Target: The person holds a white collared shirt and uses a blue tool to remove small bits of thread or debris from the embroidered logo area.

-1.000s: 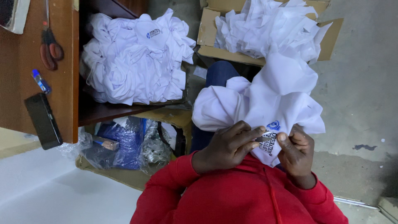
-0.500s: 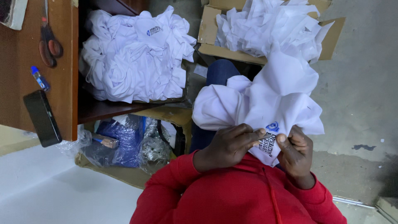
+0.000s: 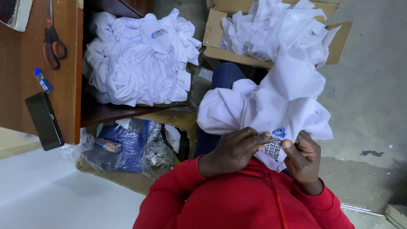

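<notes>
Both hands are in tight on the work. The left hand (image 3: 231, 150) is clamped on the white garment (image 3: 271, 106), fingers curled over a fold and pinching it right at the blue printed logo (image 3: 277, 132). The right hand (image 3: 303, 159) has its grip narrow too, thumb and fingers nipped onto the same patch of cloth just beside the print. The garment sits bunched in the person's lap, billowing up and away from the red sleeves (image 3: 178, 199).

Out from there: a cardboard box (image 3: 212, 32) stuffed with more white cloth stands on the floor just beyond the knees. To the left, a second heap of white garments (image 3: 140, 63) fills a dark shelf. On the brown desk (image 3: 25, 72) lie scissors (image 3: 53, 44), a blue marker (image 3: 42, 79) and a black phone (image 3: 43, 121) hanging at the edge. Crumpled plastic bags (image 3: 127, 148) lie below.

Risks? That bunched mass is loose; a slack pinch could let it slide to the floor and pick up dirt. The phone looks poised to tip if the desk is bumped.
</notes>
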